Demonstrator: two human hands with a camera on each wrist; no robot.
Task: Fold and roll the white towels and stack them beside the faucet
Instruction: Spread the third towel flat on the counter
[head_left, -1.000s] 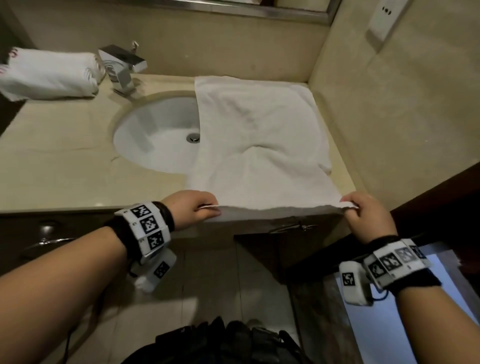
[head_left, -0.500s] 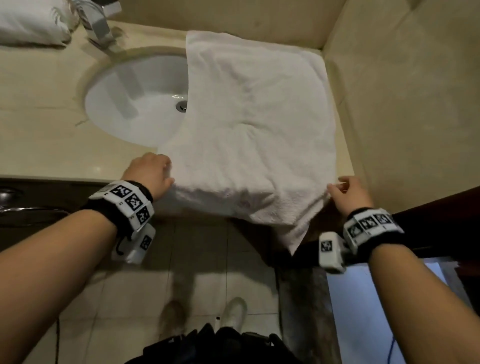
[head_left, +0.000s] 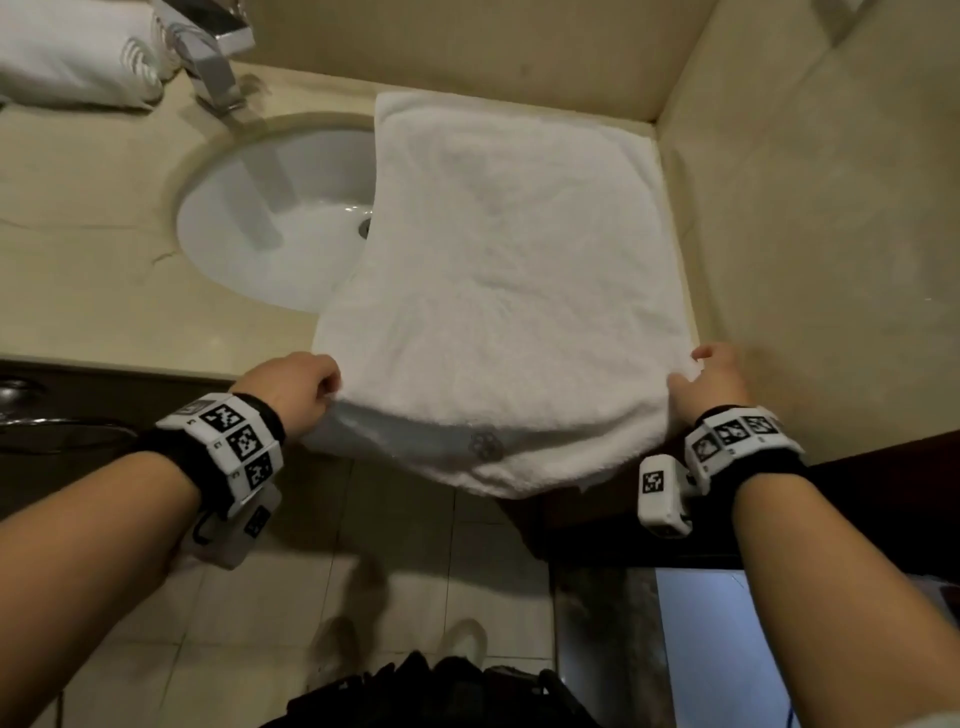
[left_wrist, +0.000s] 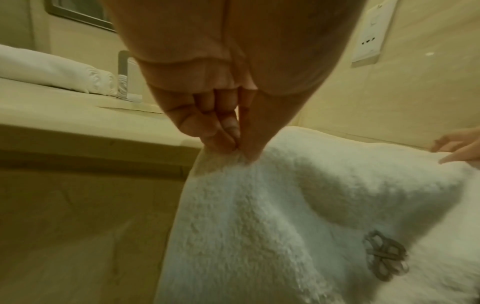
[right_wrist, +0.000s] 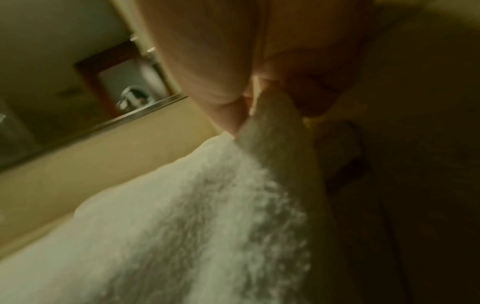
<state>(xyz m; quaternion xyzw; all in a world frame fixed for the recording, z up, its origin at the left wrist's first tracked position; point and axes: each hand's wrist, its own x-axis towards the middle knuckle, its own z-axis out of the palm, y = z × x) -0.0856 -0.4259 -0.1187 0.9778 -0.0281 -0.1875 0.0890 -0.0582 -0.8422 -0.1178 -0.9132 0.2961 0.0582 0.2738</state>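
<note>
Both hands are pinching the towel's near corners.
Left hand (head_left: 291, 384) and right hand (head_left: 711, 382) are holding the towel (head_left: 498, 291) apart, arms extended over the table (head_left: 78, 291) edge.

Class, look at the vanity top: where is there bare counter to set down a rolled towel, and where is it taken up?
Bare counter lies left of the sink, in front of the rolled towels and faucet. Right of the sink is crowded: the spread towel covers it to the wall, held by the left hand and right hand.

One spread white towel (head_left: 498, 291), two rolled towels (head_left: 78, 57), one faucet (head_left: 213, 57), one sink (head_left: 280, 218), two hands.
</note>
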